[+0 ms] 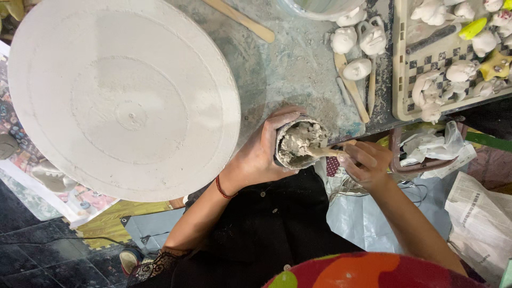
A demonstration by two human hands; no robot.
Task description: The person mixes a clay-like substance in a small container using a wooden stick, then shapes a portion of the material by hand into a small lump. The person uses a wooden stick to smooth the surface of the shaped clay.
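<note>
- The left hand [260, 154] is wrapped around a small cup [298, 143], fingers curled over its far rim and thumb on the near side, so it is closed firmly on the cup.
- The cup sits at the near edge of the counter [288, 69], just beside the big round white disc [120, 96], and is full of thick grey-white paste [296, 142].
- The right hand [367, 162] is closed around a wooden stick [326, 152], whose tip is sunk in the paste; fingers pinch the handle close to the cup's rim.
- To stir well, I would judge it best to keep the left grip tight and the cup tilted toward the stick, as it seems to be now.
- The stick should scrape along the wall and bottom, since lumps tend to cling there.
- Slow, short strokes look wise: the paste lies near the rim and could spill onto the dark clothing below.
- Further back on the counter lie small white figures [356, 42] and flat wooden sticks [352, 88], well apart from the hands.
- A tray [399, 69] to the right holds more white figures.
</note>
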